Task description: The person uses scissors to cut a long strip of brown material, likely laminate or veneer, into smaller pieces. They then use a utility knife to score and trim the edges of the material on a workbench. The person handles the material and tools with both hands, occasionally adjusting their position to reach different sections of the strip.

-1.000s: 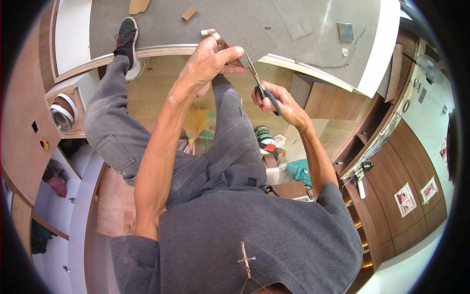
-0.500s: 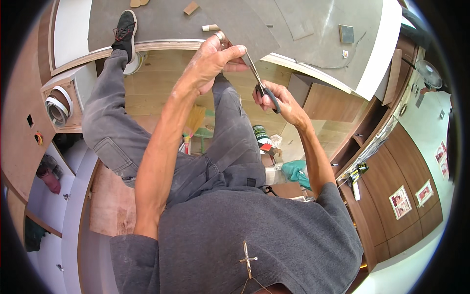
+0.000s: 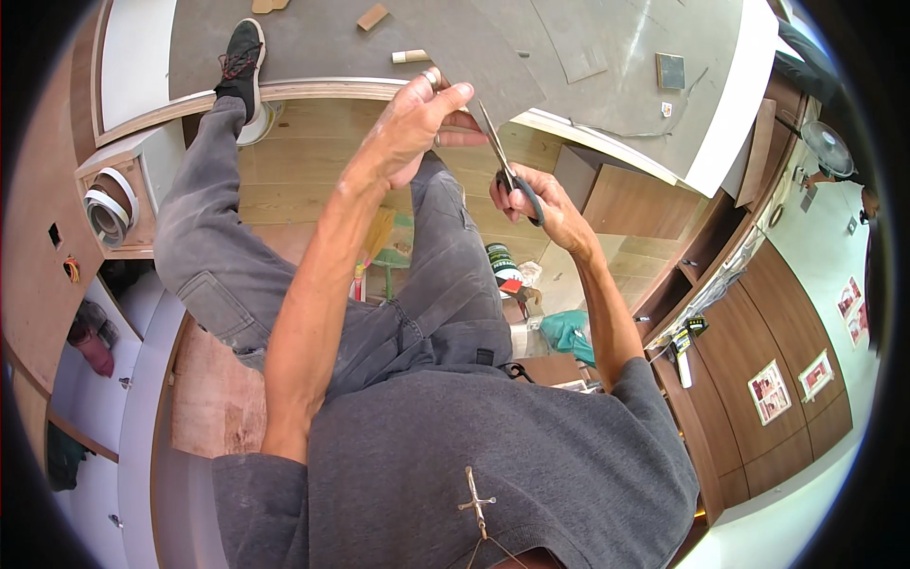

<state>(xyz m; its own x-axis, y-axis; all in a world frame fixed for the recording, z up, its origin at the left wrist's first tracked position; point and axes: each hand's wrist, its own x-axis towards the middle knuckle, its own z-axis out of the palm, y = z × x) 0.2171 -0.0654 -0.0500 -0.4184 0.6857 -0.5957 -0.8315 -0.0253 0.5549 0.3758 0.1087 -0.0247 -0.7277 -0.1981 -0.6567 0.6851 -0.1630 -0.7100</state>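
Observation:
My left hand (image 3: pixel 417 123) pinches the edge of a thin grey sheet (image 3: pixel 493 71) between thumb and fingers. The sheet stretches away from me over the grey work surface. My right hand (image 3: pixel 536 204) holds scissors (image 3: pixel 500 152) by their black handles, fingers wrapped round the loops. The metal blades point up and left, their tips at the sheet's near edge beside my left fingertips. Whether the blades are cutting into the sheet is hard to tell.
The raised grey work surface (image 3: pixel 313 52) carries a small wooden block (image 3: pixel 372 16), a pale short roll (image 3: pixel 410 56) and a dark square piece (image 3: pixel 670 70). My left foot rests on its edge. Below are a dark tin (image 3: pixel 500 258) and a teal bag (image 3: pixel 567 334).
My left thumb has drawn slightly away from the scissors, and the sheet's free corner has shifted a little down and right. Both hands keep nearly the same place.

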